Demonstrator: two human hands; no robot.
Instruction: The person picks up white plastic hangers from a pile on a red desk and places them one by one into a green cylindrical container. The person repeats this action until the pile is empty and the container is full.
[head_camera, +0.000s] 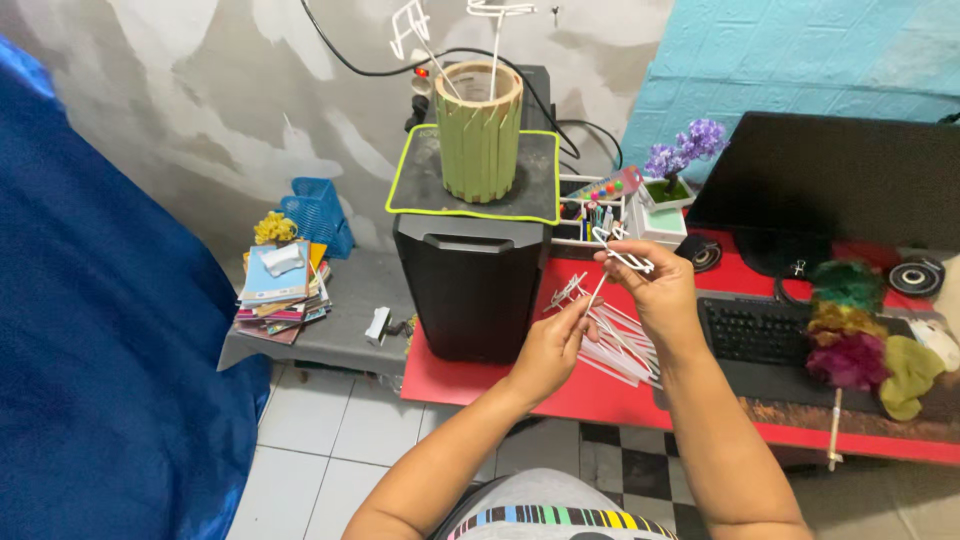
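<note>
Left hand (548, 350) pinching thin white plastic stick (597, 290) at lower end. Right hand (655, 290) closed on small white wire-shaped piece (622, 250) at stick's top. Pile of white sticks (615, 345) just beneath both hands.

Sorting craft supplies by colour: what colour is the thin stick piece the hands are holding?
White, like the loose sticks lying on the red desk. The stick piece shows best in the head view.

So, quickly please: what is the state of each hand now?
Left hand: closed, pinching the lower end of a thin white stick.
Right hand: closed on the white shaped piece at the stick's top.
</note>
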